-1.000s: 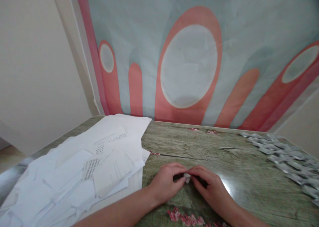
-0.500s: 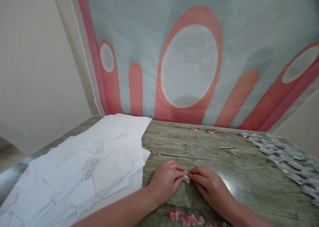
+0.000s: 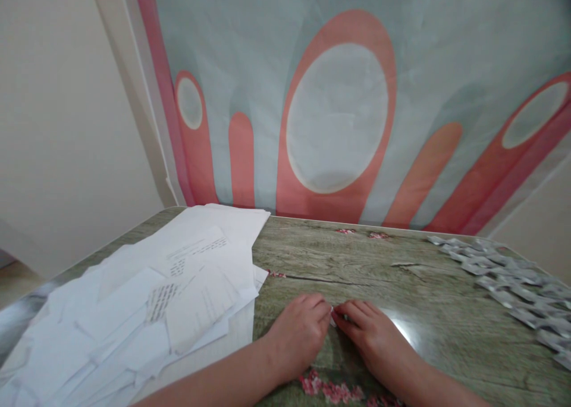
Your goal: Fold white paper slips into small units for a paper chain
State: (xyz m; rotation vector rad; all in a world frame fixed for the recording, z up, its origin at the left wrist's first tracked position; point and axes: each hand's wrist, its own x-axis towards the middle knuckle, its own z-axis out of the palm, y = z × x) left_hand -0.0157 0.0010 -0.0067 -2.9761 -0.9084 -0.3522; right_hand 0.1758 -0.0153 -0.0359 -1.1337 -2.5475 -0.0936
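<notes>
Small white paper piece (image 3: 332, 318) lies low on the desk (image 3: 357, 264), near its front middle, caught between the fingertips of both hands. Only a sliver of it shows between them. The left hand (image 3: 300, 332) is curled, knuckles up, its fingers bent down and the tips closed on the left edge of the paper piece. The right hand (image 3: 373, 335) mirrors it, fingers bent and drawn together, the tips pinching the right edge. Both hands rest on the desk and meet at the fingertips. How the paper piece is folded cannot be made out.

To the left, a loose pile of white sheets (image 3: 178, 288) covers that side of the desk — many overlap and some bear printed lines. Its near edge lies just beside the left forearm. Well apart on the far right, a scatter of small grey-white folded pieces (image 3: 504, 276) runs along the desk's right edge. A pink flower print (image 3: 330, 389) marks the desk between the wrists. Behind the desk hangs a pale blue cloth (image 3: 336, 118) with coral arches and ovals.
</notes>
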